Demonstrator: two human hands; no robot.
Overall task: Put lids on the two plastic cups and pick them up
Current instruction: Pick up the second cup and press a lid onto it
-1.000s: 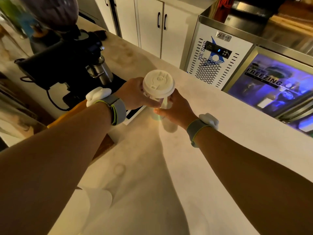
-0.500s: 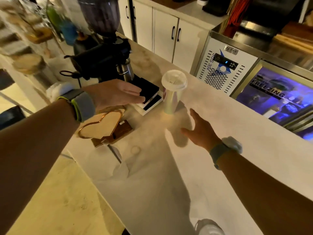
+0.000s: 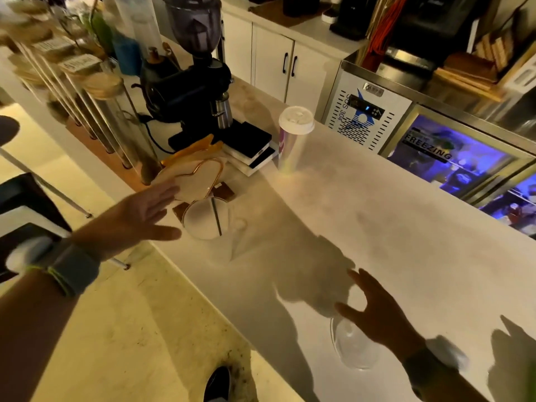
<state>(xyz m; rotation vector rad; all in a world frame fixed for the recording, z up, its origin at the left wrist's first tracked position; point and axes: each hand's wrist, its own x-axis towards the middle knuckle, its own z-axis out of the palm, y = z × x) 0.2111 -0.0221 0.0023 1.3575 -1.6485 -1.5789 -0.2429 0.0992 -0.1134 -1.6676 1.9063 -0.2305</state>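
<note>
the lidded cup (image 3: pixel 293 137) stands upright on the white bench (image 3: pixel 377 227), its white lid (image 3: pixel 296 119) seated on top and its clear wall showing a purple tint near the rim. a second cup (image 3: pixel 206 218) stands open nearer the bench's front edge, a dark straw or stirrer leaning inside it (which of the two i cannot tell). a clear lid (image 3: pixel 352 348) lies on the bench near the front edge, well apart from both cups.

writing: the glass door of the freezer (image 3: pixel 452 158) behind the bench reads "freezing"; the white vented panel beside it carries "sus 304" printed sideways and a small plate too blurred to read.

left hand (image 3: pixel 145 213): grip spread, fingers straight and held together, thumb apart, holding nothing. it hovers just beside the open cup, fingertips over the edge of a heart-shaped tray (image 3: pixel 194 181) with a gold rim; whether it touches either cannot be told.

right hand (image 3: pixel 377 311): grip spread wide, fingers fanned, palm down over the clear lid, part of which shows beneath it. contact with the lid cannot be told; nothing is pinched.

a black grinder (image 3: pixel 188 82) stands at the bench's back left, with a scale (image 3: pixel 251 143) between it and the lidded cup. both wrists wear grey bands.
</note>
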